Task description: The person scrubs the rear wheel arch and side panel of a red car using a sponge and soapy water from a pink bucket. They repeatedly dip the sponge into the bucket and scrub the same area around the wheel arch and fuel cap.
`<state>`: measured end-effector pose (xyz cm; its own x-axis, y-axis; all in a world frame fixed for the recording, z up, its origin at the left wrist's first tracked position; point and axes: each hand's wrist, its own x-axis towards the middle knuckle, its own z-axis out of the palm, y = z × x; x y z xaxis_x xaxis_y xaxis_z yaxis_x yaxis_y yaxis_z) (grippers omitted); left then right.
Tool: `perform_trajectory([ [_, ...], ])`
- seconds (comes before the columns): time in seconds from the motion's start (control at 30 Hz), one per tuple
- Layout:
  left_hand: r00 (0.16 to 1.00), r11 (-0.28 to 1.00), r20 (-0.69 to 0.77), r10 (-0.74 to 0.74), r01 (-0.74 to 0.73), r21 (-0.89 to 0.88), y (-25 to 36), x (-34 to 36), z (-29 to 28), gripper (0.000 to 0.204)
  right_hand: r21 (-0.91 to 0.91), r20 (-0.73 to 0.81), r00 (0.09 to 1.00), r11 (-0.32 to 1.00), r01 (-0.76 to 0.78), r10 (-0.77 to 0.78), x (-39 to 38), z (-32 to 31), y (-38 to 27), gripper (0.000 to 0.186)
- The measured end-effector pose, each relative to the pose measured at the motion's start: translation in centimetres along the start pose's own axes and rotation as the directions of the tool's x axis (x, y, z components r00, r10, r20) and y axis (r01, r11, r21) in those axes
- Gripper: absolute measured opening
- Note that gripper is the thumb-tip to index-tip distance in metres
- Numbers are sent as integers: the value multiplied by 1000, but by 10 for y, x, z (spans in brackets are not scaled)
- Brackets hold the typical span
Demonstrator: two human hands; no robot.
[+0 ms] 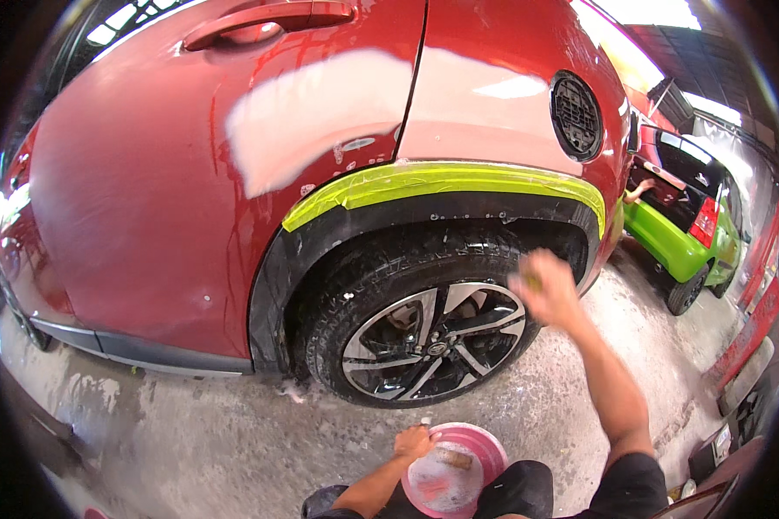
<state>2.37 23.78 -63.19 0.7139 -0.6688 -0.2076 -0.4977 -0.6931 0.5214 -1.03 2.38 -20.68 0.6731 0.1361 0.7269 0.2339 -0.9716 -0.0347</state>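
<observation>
My left hand [414, 442] is closed on the rim of a pink plastic basin [497, 451] near my knees. In the basin lie whitish, cloudy water and a brownish oblong piece [453, 458], which I cannot identify. My right hand [547, 287] is raised beside the upper right of the car wheel [437, 348], its fingers curled and smeared by motion. Something small and yellow-olive shows between them; its kind is unclear. Above, yellow-green masking tape [459, 179] follows the edge of the black wheel arch trim [320, 251].
The red car's rear door [147, 190] and quarter panel carry pale pinkish, sanded-looking patches [320, 112]. The round fuel-filler recess [576, 115] is exposed. A green car [679, 233] stands behind to the right, with another person's hand [640, 189] by it. The concrete floor [225, 424] looks wet.
</observation>
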Motion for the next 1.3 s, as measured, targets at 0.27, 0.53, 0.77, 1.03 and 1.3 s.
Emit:
perform_trajectory([
  [0.27, 725, 898, -549, 417, -420, 127, 5, -4, 14, 29, 16, 568, 822, 998, -57, 37, -421, 141, 15, 34],
  [0.53, -326, 966, -939, 110, -188, 179, 177, -10, -374, 97, 31, 505, 769, 882, -471, 393, -427, 148, -14, 43],
  [0.77, -276, 977, -937, -213, -72, -201, 178, 26, -470, 132, 73, 492, 773, 866, -495, 400, -430, 151, -5, 44],
  [1.03, -431, 988, -902, -17, -143, 50, 120, 23, -464, 40, 113, 446, 795, 855, -506, 411, -433, 151, -6, 49],
  [1.3, -355, 982, -915, 190, 66, 178, 111, 21, -460, 48, 101, 441, 762, 818, -567, 474, -425, 145, -17, 42],
])
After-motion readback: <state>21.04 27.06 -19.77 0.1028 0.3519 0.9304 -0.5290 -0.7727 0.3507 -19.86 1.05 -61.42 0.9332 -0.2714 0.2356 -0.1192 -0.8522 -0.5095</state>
